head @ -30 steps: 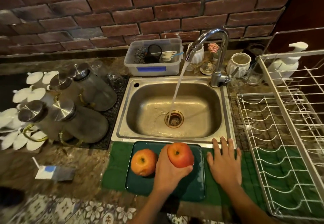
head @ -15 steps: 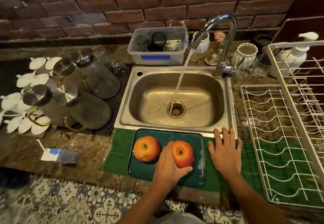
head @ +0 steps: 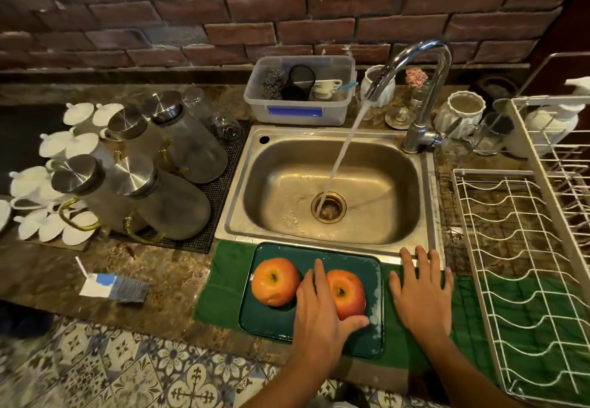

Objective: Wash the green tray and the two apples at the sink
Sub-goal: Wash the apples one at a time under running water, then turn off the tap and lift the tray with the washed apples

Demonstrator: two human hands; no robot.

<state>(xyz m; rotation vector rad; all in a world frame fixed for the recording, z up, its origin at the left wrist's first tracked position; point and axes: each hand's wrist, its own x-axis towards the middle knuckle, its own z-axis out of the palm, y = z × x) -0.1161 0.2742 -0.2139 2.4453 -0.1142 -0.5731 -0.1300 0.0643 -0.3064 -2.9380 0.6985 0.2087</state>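
Note:
A dark green tray (head: 375, 337) lies on a green cloth (head: 220, 292) in front of the steel sink (head: 322, 190). Two red-orange apples rest on the tray: the left apple (head: 275, 281) stands free, and the right apple (head: 346, 292) sits under my left hand (head: 319, 321), whose fingers and thumb wrap around it. My right hand (head: 421, 292) lies flat with fingers spread on the cloth, just right of the tray, fingertips at the sink's front rim. The tap (head: 418, 88) runs, and its stream falls into the drain (head: 329, 207).
Several glass jugs with steel lids (head: 159, 184) and white lids (head: 48, 184) crowd the counter at left. A plastic tub (head: 300, 91) sits behind the sink. A white wire dish rack (head: 526, 264) fills the right side. White pots (head: 459, 114) stand near the tap.
My left hand has lowered the right apple onto the tray, beside the other apple. My right hand stays flat on the cloth. The view has shifted back.

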